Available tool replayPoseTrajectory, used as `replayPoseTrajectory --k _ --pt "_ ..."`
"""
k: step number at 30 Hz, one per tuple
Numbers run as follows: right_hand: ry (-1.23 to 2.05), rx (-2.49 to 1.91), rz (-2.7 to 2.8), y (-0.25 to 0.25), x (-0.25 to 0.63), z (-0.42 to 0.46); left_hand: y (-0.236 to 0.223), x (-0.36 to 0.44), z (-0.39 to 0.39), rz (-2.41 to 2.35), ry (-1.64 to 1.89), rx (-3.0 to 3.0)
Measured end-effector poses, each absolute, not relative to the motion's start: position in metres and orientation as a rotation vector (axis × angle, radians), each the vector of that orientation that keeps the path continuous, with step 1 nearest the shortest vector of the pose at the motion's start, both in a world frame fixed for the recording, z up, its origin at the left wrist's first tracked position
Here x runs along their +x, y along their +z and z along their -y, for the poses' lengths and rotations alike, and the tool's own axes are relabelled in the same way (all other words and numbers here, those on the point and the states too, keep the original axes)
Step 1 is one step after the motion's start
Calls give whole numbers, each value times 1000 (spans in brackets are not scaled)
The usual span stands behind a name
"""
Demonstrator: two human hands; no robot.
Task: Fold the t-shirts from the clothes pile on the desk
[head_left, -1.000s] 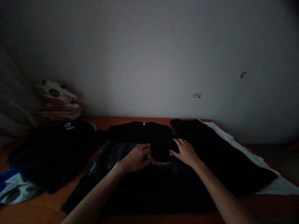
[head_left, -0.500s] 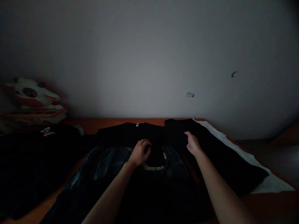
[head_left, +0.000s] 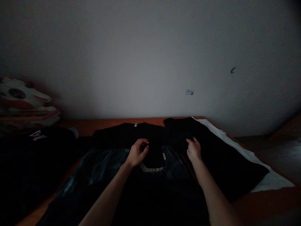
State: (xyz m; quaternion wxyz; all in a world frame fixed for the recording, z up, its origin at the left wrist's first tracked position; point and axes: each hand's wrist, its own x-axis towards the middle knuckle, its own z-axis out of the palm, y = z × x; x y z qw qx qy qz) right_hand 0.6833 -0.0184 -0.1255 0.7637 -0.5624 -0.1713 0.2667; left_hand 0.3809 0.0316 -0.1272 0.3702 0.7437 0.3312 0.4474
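Note:
A black T-shirt [head_left: 117, 135] lies spread with a small white tag at its neckline. Over its lower part lie dark, blue-marbled trousers [head_left: 103, 163] with a pale inner waistband. Above the waistband is my left hand [head_left: 138, 152], open, its thumb apart from its curved fingers and nothing visible in it. My right hand [head_left: 194, 150] is closed at the T-shirt's right sleeve, its fingers bent and seemingly pinching the dark cloth. Poor light hides the exact grip. Right of that hand lies another black garment [head_left: 218, 157], over a white cloth [head_left: 270, 183].
A dark garment with a pale print [head_left: 37, 135] lies at left. Behind it a cow-shaped toy keyboard [head_left: 25, 106] stands on the wooden surface [head_left: 77, 125]. A pale wall [head_left: 141, 62] with a small sticker [head_left: 189, 92] rises along the back.
My right hand has turned, its fingers now bent at the sleeve rather than pointing left. My left hand's thumb and fingers show a wider gap. The view has shifted slightly.

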Motion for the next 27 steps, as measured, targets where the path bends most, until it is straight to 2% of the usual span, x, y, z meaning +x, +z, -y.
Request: replayPoseTrajectory --k 3,7,13,17,20,27 --pt "548 -1223 759 -114 670 28 -122 386 -30 -745 1106 1475" --pt "828 -1131 1415 -101 647 41 -107 391 -25 -688 945 948" --pt "551 -1392 1688 -99 634 52 -108 389 -22 -738 810 954" --pt "475 -1516 1945 -98 647 63 -114 385 -29 -781 855 882" --pt "481 -1590 1989 -100 653 68 -110 383 -32 -747 920 768" --pt "262 -1598 2007 -107 643 63 -98 384 -30 -704 918 635"
